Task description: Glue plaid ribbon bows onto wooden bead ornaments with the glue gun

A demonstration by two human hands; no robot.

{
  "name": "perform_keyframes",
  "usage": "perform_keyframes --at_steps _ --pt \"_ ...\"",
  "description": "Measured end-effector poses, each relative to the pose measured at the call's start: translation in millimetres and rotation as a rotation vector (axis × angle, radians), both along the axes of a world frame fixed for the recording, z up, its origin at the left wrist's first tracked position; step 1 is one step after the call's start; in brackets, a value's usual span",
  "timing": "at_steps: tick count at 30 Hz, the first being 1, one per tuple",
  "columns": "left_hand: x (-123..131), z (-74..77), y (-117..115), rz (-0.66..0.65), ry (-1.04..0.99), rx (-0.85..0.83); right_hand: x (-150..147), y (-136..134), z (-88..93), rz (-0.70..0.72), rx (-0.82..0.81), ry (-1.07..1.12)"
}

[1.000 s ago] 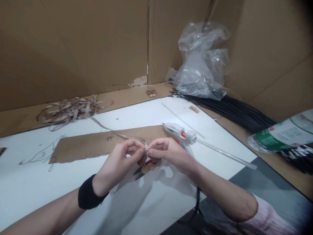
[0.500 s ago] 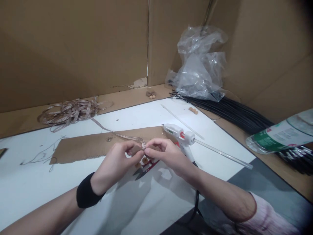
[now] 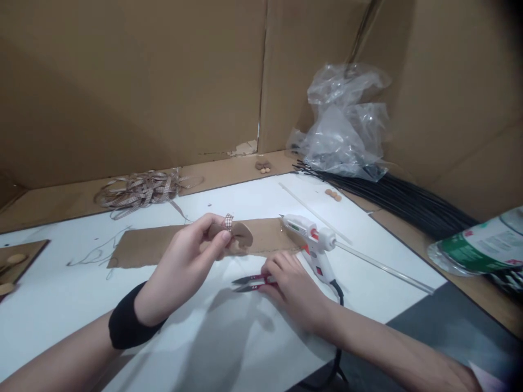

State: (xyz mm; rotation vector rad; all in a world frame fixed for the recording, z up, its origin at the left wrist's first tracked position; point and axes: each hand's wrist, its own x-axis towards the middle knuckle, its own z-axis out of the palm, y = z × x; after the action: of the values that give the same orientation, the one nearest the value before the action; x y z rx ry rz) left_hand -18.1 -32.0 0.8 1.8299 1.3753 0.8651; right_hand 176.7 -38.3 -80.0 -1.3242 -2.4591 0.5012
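Note:
My left hand (image 3: 196, 247) pinches a brown bow (image 3: 243, 234) with a checkered ribbon (image 3: 229, 220) round its middle, held above the cardboard strip (image 3: 143, 245). Low over the white table, my right hand (image 3: 288, 286) has its fingers closed round the red handles of small thread snips (image 3: 249, 283), whose dark blades point left. Just right of that hand lies a white glue gun (image 3: 312, 237) with a clear glue stick in its back. The ribbon runs behind my left hand toward a tangled pile (image 3: 143, 188).
Black rods (image 3: 392, 190) and a crumpled plastic bag (image 3: 347, 125) lie at the back right. A bottle (image 3: 478, 245) rests at the right edge. Small wooden discs (image 3: 333, 195) lie near the rods. A brown board (image 3: 24, 261) with discs is at the left.
My right hand has let go of the bow and moved down onto the snips. My left hand has lifted the bow slightly. The view has shifted left.

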Motion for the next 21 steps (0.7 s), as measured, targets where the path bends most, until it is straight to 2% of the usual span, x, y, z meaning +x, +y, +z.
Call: perform_keyframes --at_steps 3,7,11,14,21 --pt "-1 1.4 -1 -0.062 -0.088 -0.058 4 -1 2.1 -0.14 -0.078 0.002" --pt "-1 0.9 -3 -0.095 -0.069 -0.095 23 0 17.2 -0.265 -0.267 0.242" --pt "1 -0.2 -9 -0.037 0.042 0.003 34 2 42.9 -0.16 -0.539 0.481" --pt "4 -0.2 -11 0.013 0.144 0.11 31 3 57.0 -0.087 -0.708 0.565" --pt "6 -6.4 -15 0.143 0.071 0.219 20 -1 64.1 -0.069 -0.764 0.627"
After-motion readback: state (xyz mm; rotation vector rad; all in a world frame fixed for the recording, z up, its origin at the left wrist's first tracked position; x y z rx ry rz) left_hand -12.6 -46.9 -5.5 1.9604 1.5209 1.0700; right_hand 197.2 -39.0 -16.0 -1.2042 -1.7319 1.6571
